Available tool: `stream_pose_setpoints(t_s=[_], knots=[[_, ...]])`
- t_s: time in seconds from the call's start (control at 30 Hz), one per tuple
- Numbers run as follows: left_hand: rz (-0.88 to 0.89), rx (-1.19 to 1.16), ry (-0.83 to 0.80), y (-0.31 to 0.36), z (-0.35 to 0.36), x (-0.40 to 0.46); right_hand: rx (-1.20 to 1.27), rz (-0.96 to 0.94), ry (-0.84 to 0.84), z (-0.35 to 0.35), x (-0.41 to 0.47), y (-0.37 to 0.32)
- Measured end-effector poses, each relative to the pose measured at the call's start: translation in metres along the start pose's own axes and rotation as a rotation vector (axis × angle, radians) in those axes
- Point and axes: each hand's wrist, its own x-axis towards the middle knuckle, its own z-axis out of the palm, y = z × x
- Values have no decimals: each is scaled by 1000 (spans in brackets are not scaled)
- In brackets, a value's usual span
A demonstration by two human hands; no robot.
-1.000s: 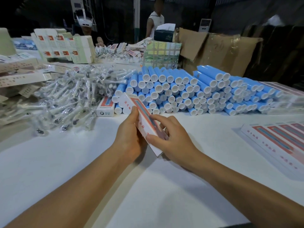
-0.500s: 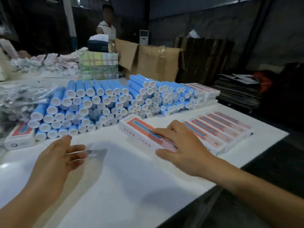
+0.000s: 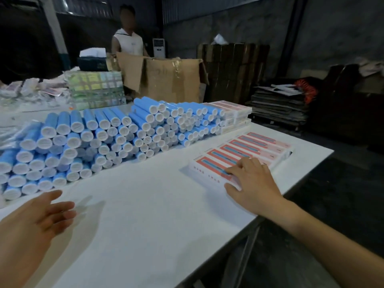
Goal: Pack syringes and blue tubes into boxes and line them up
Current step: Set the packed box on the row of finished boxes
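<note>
A white box with a red and blue panel (image 3: 207,168) lies flat at the near end of a row of several like boxes (image 3: 259,145) on the white table (image 3: 145,215). My right hand (image 3: 252,181) rests on this near box, fingers spread over its top and thumb at its near edge. My left hand (image 3: 39,219) hovers over the table at the lower left, fingers loose, holding nothing. A big stack of blue tubes with white caps (image 3: 108,138) lies behind. Bagged syringes (image 3: 8,134) show at the far left edge.
More boxes (image 3: 232,115) are stacked behind the tubes at the right. The table's right edge runs close to the box row. Behind stand a brown carton (image 3: 166,80), a wrapped bundle (image 3: 97,90) and a person in a white top (image 3: 128,42). Flat cardboard (image 3: 278,107) lies on the floor.
My right hand slid the box rightward until it joined the row of boxes. My left hand let go a second ago and stays back at the left. The view swung right.
</note>
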Motion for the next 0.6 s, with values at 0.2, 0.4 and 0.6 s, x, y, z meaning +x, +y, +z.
stream_pose_setpoints(t_s=[0.2,0.4,0.6], knots=[[136,237,-1,9,6,-26,289,-186,251,-18,7,-43],[679,833,-180,0,6,-74,445,-483,220,-13,38,-131],[726,904,-240,1,9,-71,366,-566,1,28,64,-190]])
